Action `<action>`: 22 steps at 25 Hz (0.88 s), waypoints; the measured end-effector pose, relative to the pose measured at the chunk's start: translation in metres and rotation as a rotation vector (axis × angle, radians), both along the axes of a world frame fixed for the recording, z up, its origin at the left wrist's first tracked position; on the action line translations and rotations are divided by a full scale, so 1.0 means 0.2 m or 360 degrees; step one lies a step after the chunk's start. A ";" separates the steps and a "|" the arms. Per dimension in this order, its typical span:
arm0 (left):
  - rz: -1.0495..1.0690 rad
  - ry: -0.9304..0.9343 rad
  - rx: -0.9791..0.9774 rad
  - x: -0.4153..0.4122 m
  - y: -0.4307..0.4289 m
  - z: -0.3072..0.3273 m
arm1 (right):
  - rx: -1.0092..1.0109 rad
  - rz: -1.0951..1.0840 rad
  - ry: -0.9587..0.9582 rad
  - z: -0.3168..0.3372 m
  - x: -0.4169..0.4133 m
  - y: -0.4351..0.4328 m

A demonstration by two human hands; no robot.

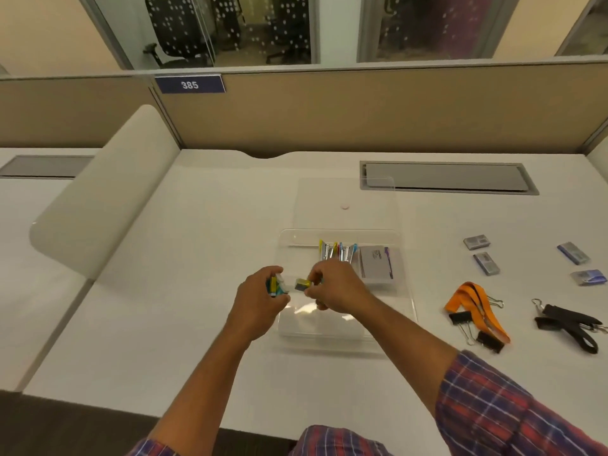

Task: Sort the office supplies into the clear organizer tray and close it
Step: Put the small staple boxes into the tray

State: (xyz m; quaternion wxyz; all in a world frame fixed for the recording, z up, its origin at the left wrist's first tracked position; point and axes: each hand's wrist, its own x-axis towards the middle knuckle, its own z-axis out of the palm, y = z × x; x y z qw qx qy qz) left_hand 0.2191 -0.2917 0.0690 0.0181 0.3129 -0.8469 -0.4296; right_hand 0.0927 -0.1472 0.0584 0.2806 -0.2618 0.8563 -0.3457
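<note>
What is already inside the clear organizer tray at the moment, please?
In the clear organizer tray, a row of small staplers and a grey-and-purple packet sit at the back. The right hand covers part of the middle.

A blue sign point(190, 84) reading 385 sits on the tan partition point(362, 110) behind the white desk point(204, 225). A grey cable hatch point(447, 177) is set into the desk, and office chairs point(177, 44) stand beyond the glass.
</note>
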 end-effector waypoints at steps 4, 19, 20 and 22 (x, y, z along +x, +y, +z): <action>0.0049 0.0008 -0.0085 0.06 -0.11 0.00 | 0.0332 0.0240 0.0171 -0.03 0.12 -0.15; -0.0563 -0.0103 -0.0332 -0.02 -0.09 -0.07 | 0.0219 -0.0223 0.0350 0.03 0.02 -0.06; -0.0645 -0.0132 -0.0389 -0.04 -0.07 -0.08 | 0.0232 -0.0260 0.0377 0.03 0.02 -0.04; -0.0769 -0.0172 -0.0468 -0.07 -0.03 -0.10 | 0.0255 -0.0301 0.0415 0.03 0.02 -0.01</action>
